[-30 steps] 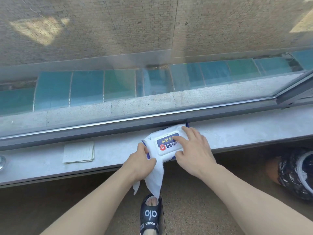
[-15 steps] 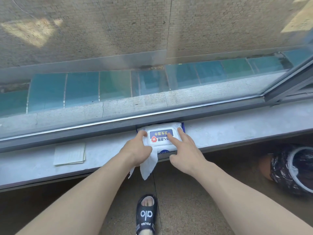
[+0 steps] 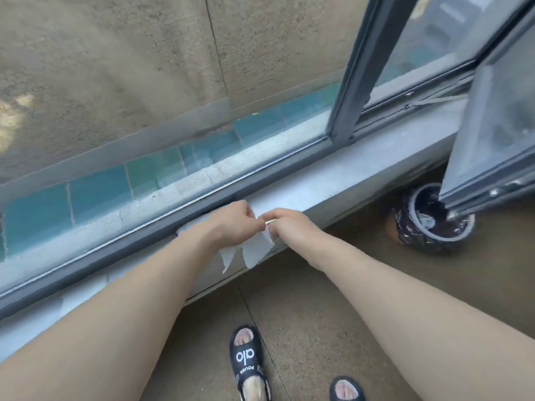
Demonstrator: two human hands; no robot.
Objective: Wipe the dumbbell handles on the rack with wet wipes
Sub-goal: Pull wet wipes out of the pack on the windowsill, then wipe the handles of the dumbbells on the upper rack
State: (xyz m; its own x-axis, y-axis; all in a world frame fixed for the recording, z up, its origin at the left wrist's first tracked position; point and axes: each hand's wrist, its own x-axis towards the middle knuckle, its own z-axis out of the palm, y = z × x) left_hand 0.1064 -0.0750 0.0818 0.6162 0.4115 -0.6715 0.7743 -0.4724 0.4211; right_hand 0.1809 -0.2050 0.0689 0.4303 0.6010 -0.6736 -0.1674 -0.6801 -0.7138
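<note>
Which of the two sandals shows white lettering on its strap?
The left sandal, fully in view between the forearms, has white letters across its strap. The other sandal is cut off by the bottom edge, toes only.

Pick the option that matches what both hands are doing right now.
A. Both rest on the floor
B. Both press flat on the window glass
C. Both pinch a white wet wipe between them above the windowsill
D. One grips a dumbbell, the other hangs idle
C: the left hand and right hand meet with fingers curled on the white wet wipe, which hangs below them in front of the windowsill.
</note>
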